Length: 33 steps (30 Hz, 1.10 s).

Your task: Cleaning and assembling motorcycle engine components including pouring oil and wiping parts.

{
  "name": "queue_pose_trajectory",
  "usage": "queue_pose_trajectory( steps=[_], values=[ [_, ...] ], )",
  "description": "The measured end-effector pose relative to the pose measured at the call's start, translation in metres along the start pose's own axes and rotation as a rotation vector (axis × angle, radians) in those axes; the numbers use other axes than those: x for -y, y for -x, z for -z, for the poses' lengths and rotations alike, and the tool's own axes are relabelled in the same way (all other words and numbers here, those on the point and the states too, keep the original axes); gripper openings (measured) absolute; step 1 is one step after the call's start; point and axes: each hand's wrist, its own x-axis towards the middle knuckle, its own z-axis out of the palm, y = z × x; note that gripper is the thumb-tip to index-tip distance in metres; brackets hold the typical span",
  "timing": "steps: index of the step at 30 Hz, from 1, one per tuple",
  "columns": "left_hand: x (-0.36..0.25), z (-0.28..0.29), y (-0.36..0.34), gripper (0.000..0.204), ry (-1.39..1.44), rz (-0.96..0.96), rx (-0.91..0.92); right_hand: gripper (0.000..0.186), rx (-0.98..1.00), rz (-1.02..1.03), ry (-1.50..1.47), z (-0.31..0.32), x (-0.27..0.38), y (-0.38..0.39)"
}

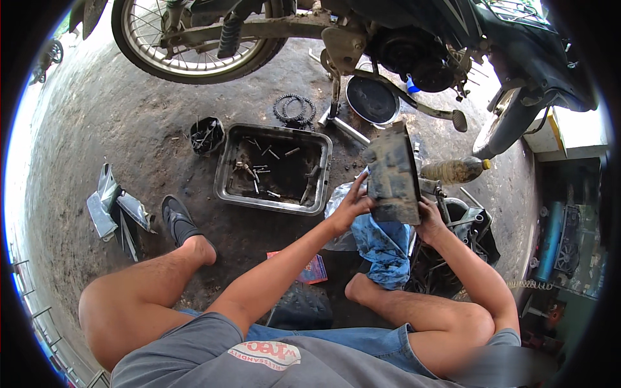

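- Evidently for shared support, the left hand [349, 210] and right hand [431, 223] grasp opposite sides of the muddy black box [391, 174], right of frame centre.
- Tray [275, 206], centre, apparently keeps loose bolts [274, 154] contained.

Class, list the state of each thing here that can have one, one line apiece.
Dark box-shaped part: dirty, held between both hands
Left hand: holding its left side
Right hand: gripping its lower right edge
Blue cloth: crumpled, stained
Tray: uncovered, holding loose metal pieces
Bottle: closed with a yellow cap
Chain: coiled on the ground
Spoked wheel: mounted on the motorcycle
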Motion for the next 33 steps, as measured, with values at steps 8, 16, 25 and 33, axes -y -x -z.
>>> queue_pose_trajectory(
  steps=[8, 16, 25, 33],
  values=[
    [0.013, 0.043, -0.007, 0.034, -0.003, 0.31, -0.354, 0.025, -0.249, 0.123, 0.315, -0.01, -0.01, -0.04],
    [0.021, 0.03, 0.002, 0.058, 0.032, 0.249, -0.549, 0.02, -0.429, 0.035, 0.296, -0.055, -0.03, -0.05],
    [0.063, 0.021, 0.011, 0.072, -0.117, 0.165, -1.047, 0.02, -0.654, 0.066, 0.775, -0.072, -0.052, -0.072],
    [0.042, 0.006, 0.017, 0.058, 0.308, 0.278, -1.064, 0.023, -0.689, 0.124, 0.88, -0.085, -0.06, -0.086]
  ],
)
